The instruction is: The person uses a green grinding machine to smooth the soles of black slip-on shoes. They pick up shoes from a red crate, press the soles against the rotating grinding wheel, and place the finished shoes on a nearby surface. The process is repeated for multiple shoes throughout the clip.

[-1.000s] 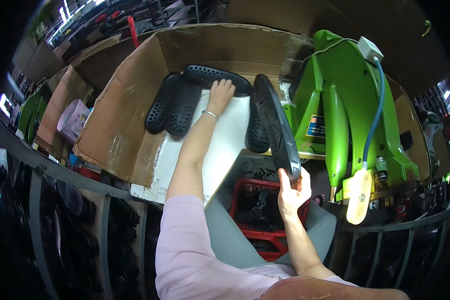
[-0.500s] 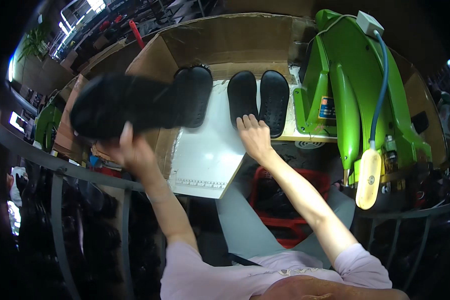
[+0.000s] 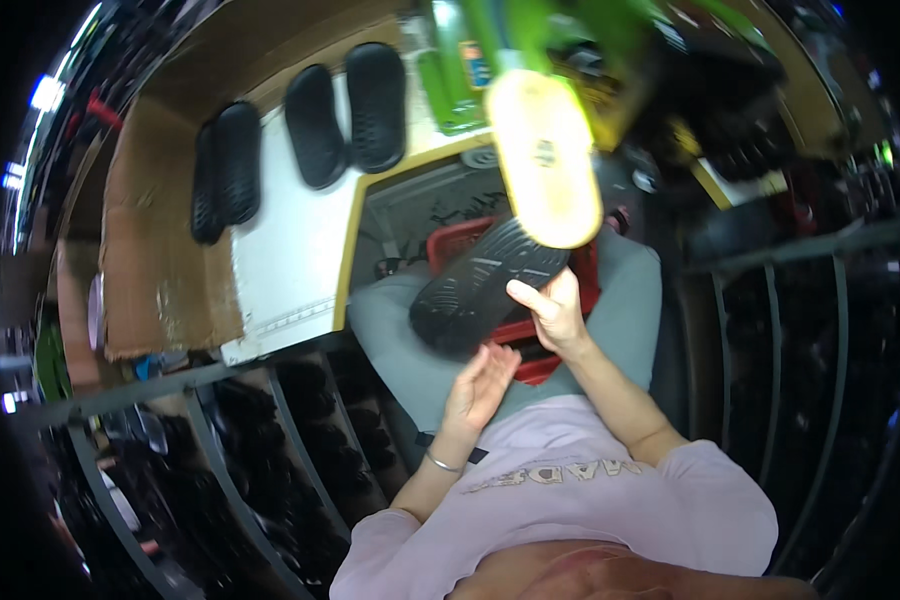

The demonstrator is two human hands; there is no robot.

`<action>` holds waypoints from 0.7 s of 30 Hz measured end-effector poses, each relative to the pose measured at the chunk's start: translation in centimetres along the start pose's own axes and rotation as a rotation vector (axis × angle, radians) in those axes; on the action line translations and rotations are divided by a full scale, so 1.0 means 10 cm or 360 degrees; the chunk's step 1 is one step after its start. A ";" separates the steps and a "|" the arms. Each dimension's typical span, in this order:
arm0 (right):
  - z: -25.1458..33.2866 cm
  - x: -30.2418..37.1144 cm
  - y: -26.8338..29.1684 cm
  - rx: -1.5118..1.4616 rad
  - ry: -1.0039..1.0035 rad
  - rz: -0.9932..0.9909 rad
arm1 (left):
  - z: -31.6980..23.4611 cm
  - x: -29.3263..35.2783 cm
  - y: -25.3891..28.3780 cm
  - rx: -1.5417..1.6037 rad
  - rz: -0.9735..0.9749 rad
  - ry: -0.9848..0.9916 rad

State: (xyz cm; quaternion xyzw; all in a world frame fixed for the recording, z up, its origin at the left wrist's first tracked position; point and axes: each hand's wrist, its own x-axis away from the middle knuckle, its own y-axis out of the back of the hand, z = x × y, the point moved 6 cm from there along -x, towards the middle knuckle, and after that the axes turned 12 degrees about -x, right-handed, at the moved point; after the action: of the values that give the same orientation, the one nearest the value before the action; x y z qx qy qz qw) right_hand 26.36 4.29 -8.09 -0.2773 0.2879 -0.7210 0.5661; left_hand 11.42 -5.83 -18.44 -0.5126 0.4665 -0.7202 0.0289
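A black shoe sole (image 3: pixel 480 295) with its grooved tread showing is tilted above my lap. My right hand (image 3: pixel 560 315) grips it by the far right end, thumb on top. My left hand (image 3: pixel 478 390) is open by the sole's near end, palm turned up with the fingers stretched; whether it touches the sole I cannot tell. On the white tabletop (image 3: pixel 288 250) two black soles, a left one (image 3: pixel 315 128) and a right one (image 3: pixel 376 105), lie side by side. Another black sole (image 3: pixel 238 162) lies farther left, partly over one more sole (image 3: pixel 206 195).
A bright yellow lamp (image 3: pixel 545 160) hangs just beyond the held sole, with a green machine (image 3: pixel 440 85) behind it. Between my knees stands a red crate (image 3: pixel 455 238). Cardboard walls (image 3: pixel 165 210) edge the table; metal rails (image 3: pixel 130 395) run on both sides.
My left hand has left the blurred black sole at the left and come down to my lap. My right hand has left the tabletop soles and now holds a sole. The view has turned right.
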 end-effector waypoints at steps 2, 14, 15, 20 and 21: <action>0.21 0.07 0.29 0.0560 0.0090 0.0201 | 0.10 0.12 -0.03 -0.0637 -0.0318 0.0004; 0.16 0.03 1.00 0.0415 -0.0092 0.0270 | -0.11 0.04 -2.39 -0.2287 0.0496 -0.1671; -0.08 0.08 1.22 0.0416 -0.0236 0.0194 | -0.07 0.02 -2.47 -0.2339 0.0465 -0.1646; -0.59 0.39 1.55 -0.0508 -0.0570 0.0015 | -0.08 -0.04 -2.51 -0.1981 0.0538 -0.1832; -0.46 0.43 1.45 -0.0645 -0.0588 0.0002 | -0.10 -0.05 -2.46 -0.1940 0.0580 -0.1792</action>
State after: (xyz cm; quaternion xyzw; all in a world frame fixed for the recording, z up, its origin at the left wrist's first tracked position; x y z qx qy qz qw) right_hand 31.65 -2.24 -21.49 -0.5114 0.3183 -0.5857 0.5423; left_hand 21.67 8.90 -1.59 -0.6375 0.7643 0.0355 0.0911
